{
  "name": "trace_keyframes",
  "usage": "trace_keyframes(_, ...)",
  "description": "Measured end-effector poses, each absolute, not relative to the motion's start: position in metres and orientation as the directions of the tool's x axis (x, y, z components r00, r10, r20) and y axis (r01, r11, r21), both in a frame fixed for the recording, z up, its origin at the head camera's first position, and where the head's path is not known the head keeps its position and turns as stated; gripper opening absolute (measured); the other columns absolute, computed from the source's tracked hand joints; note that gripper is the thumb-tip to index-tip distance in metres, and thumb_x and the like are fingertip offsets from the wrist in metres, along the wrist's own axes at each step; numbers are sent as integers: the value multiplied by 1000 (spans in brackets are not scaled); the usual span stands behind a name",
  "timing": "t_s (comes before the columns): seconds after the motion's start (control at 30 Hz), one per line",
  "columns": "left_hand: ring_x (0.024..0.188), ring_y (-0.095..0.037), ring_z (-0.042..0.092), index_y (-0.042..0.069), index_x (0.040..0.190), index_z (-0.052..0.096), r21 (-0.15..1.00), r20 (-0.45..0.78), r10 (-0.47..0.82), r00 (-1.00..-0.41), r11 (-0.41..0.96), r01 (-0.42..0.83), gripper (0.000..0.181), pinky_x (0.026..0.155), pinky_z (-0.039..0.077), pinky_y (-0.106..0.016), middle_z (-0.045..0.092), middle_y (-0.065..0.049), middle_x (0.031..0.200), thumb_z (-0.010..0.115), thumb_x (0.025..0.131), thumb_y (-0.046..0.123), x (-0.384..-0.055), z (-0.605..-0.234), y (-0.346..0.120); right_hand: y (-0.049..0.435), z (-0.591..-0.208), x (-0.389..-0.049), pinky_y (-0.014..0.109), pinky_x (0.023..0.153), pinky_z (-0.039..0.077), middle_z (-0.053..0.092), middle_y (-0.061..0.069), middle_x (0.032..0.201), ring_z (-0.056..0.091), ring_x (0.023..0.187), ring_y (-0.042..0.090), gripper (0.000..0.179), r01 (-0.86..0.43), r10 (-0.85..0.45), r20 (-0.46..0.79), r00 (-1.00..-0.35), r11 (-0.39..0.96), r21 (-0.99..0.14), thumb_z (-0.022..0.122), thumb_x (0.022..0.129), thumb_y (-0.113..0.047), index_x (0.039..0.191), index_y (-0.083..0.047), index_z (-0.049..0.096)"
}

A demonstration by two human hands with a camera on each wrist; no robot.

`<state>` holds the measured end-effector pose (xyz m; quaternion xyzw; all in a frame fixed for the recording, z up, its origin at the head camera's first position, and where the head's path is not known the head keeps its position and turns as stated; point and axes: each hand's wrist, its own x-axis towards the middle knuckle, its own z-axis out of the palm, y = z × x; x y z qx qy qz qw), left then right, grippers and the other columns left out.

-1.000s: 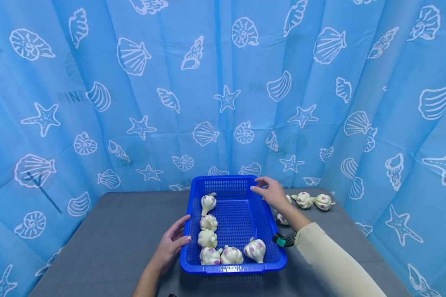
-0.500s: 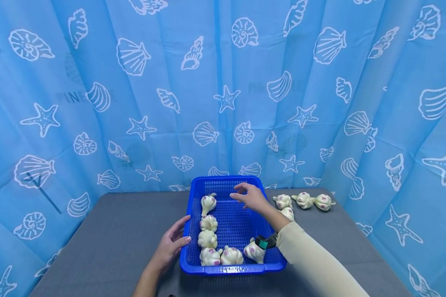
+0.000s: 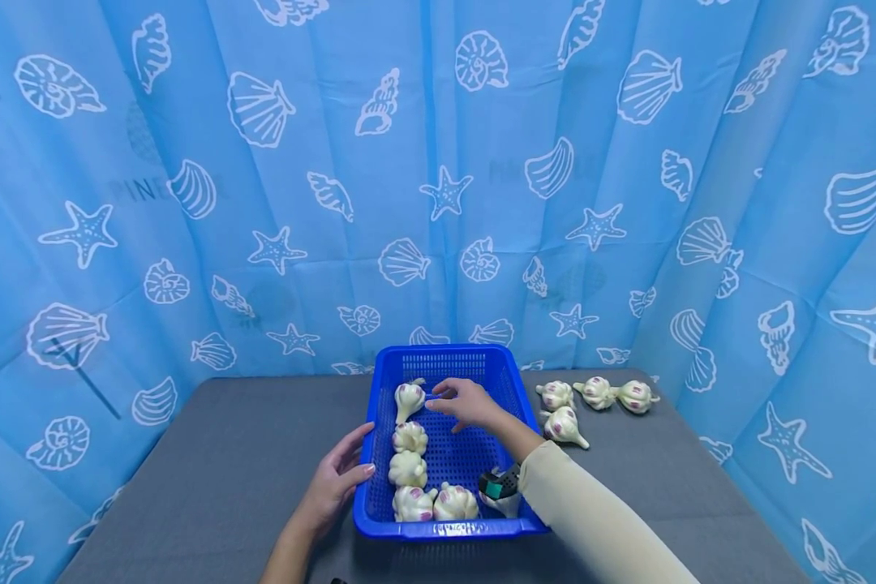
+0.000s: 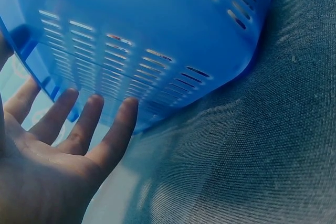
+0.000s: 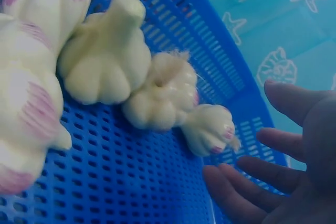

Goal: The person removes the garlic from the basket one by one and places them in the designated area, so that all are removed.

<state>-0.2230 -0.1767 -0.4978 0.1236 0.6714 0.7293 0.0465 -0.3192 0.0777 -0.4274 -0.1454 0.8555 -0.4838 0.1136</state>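
Note:
A blue plastic basket (image 3: 453,531) with slotted walls sits on the table. My left hand (image 3: 334,478) rests at its left side; in the left wrist view, extended fingers (image 4: 86,124) lie against the outer wall. Inside, several white garlic bulbs with purple patches line the left and front sides. My right hand (image 3: 465,403) hovers inside the basket with nothing in its spread fingers, fingertips right beside the far-left garlic bulb (image 3: 410,399), which also shows in the right wrist view. The right wrist's dark strap partly hides the front-right garlic bulb (image 3: 506,506).
Outside the basket, on the right of the grey cloth-covered table (image 3: 263,454), several more garlic bulbs lie, including a near one (image 3: 564,427) and a far-right one (image 3: 635,397). A blue curtain (image 3: 445,268) printed with shells stands behind the table and along both sides.
My right hand has moved left and down from the basket's far-right rim toward the far-left garlic bulb, uncovering bulbs outside on the right. The left hand and the basket stay in place.

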Motion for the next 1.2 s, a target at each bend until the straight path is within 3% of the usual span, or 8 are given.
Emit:
trace_keyframes(0.33, 133, -40, 39, 15, 149, 37, 992, 97, 232, -968, -100, 75, 60, 97, 46, -48, 32, -18, 152, 61, 94, 14, -224, -500, -176, 58, -431, -315, 48, 68, 58, 55, 19, 126, 56, 112, 40, 49, -164, -514, -149, -845, 514, -842, 66, 93, -28, 133, -3, 54)
trace_keyframes(0.67, 133, -41, 39, 14, 150, 36, 991, 103, 237, -966, -108, 79, 60, 96, 47, -47, 31, -18, 152, 60, 95, 12, -223, -497, -177, 46, -439, -310, 50, 74, 56, 48, 12, 135, 54, 115, 35, 46, -168, -617, -252, -746, 540, -825, 66, 93, -27, 136, -13, 55)
trace_keyframes(1.0, 132, -40, 40, 16, 149, 38, 992, 90, 224, -970, -104, 68, 60, 97, 46, -50, 33, -17, 152, 62, 94, 13, -223, -496, -176, 43, -446, -312, 44, 73, 56, 56, 0, 115, 59, 95, 20, 30, -223, -628, -180, -757, 507, -833, 71, 89, -22, 114, -9, 60)
trace_keyframes(1.2, 133, -39, 39, 19, 148, 40, 993, 82, 217, -973, -100, 62, 59, 97, 45, -51, 33, -15, 152, 62, 94, 14, -224, -497, -176, 44, -446, -311, 46, 71, 56, 58, 7, 103, 59, 86, 21, 25, -214, -594, -154, -790, 502, -838, 73, 87, -18, 103, -7, 57)
